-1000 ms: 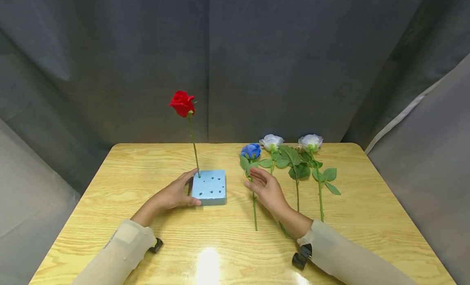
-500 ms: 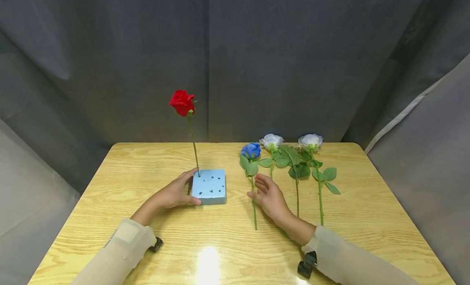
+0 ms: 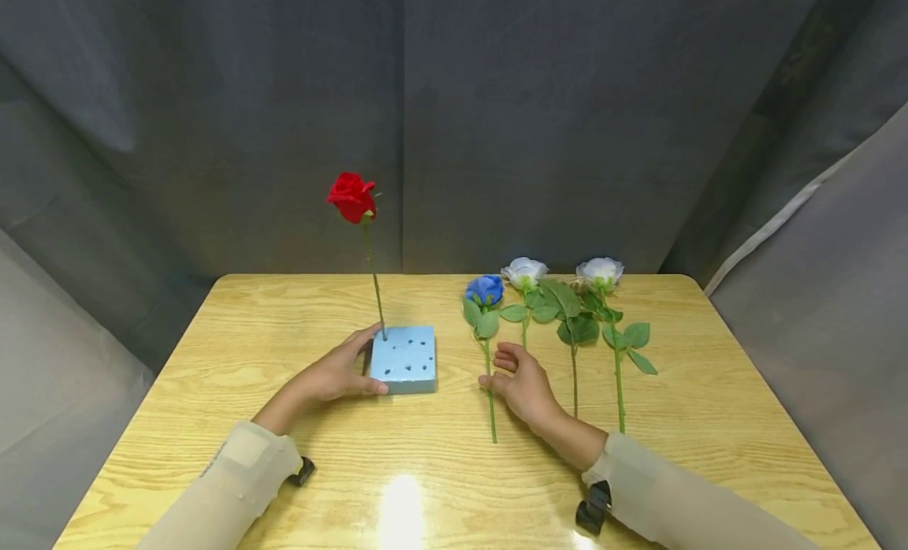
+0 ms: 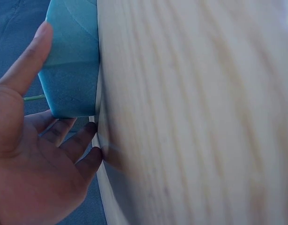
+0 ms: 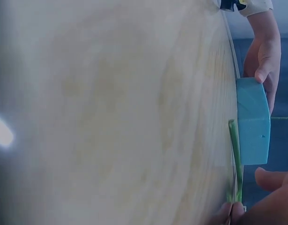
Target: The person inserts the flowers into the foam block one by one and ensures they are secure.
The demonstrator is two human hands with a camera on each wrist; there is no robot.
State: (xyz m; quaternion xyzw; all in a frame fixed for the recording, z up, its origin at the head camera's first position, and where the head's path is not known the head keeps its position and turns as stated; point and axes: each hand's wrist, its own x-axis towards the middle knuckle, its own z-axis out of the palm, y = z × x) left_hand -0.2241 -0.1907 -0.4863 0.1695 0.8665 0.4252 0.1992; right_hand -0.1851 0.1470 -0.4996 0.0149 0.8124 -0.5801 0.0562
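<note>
My left hand (image 3: 336, 374) holds a light-blue foam block (image 3: 403, 361) by its left side, thumb at the front corner and fingers toward the back. From a hole in the block's back left corner rises a red rose (image 3: 351, 198), tilted slightly left. My right hand (image 3: 523, 386) is at the stem of a blue rose (image 3: 485, 291) lying on the table; its thumb and fingers stay apart. In the right wrist view, fingertips (image 5: 237, 212) are beside the green stem (image 5: 234, 145), and the thumb (image 5: 270, 179) is away from it.
Two white roses, one on the left (image 3: 524, 273) and one on the right (image 3: 600, 273), lie right of the blue one. Between them is a leafy stem (image 3: 574, 369). The wooden table (image 3: 284, 314) ends at a dark curtain (image 3: 539, 140) behind.
My right hand has drawn back slightly toward me along the blue rose's stem, and its thumb and fingers have come a little closer together. The left hand and block stay put.
</note>
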